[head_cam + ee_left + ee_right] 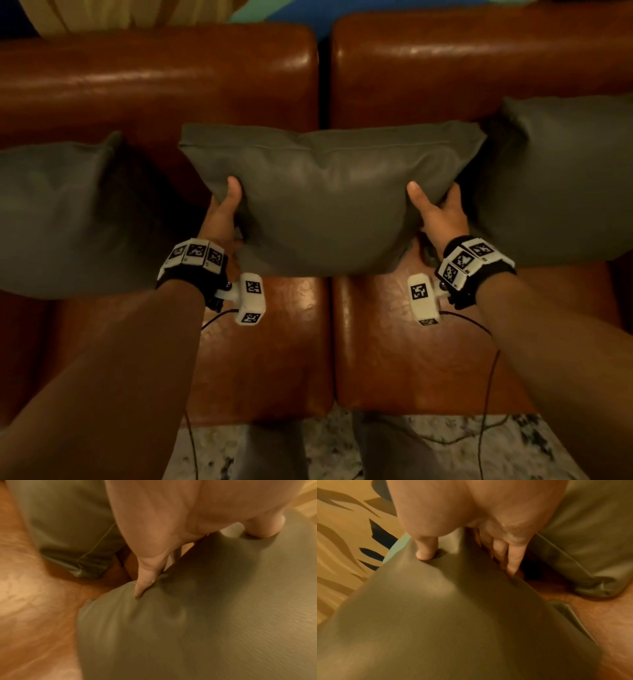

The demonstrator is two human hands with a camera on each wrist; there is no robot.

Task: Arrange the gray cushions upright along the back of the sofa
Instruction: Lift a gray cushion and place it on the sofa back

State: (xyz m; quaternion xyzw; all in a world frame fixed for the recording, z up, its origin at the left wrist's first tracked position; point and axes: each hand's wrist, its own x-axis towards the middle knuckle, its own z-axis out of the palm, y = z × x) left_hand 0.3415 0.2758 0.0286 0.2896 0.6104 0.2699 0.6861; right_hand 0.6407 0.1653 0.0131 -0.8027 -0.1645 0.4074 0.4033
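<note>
I hold a gray leather cushion (329,198) upright in front of the brown sofa's backrest (161,78), over the seam between the two seats. My left hand (224,214) grips its left edge, thumb on the front face and fingers behind. My right hand (440,214) grips the right edge the same way. In the left wrist view my thumb presses into the cushion (223,615); in the right wrist view the held cushion (453,615) fills the frame. A second gray cushion (58,219) leans at the left, a third (561,178) at the right.
The brown leather seat cushions (270,346) lie bare below the held cushion. A speckled floor (335,445) and my legs show at the bottom edge. Thin black cables (489,377) hang from both wrist units. Patterned wall or fabric (342,534) shows behind the sofa.
</note>
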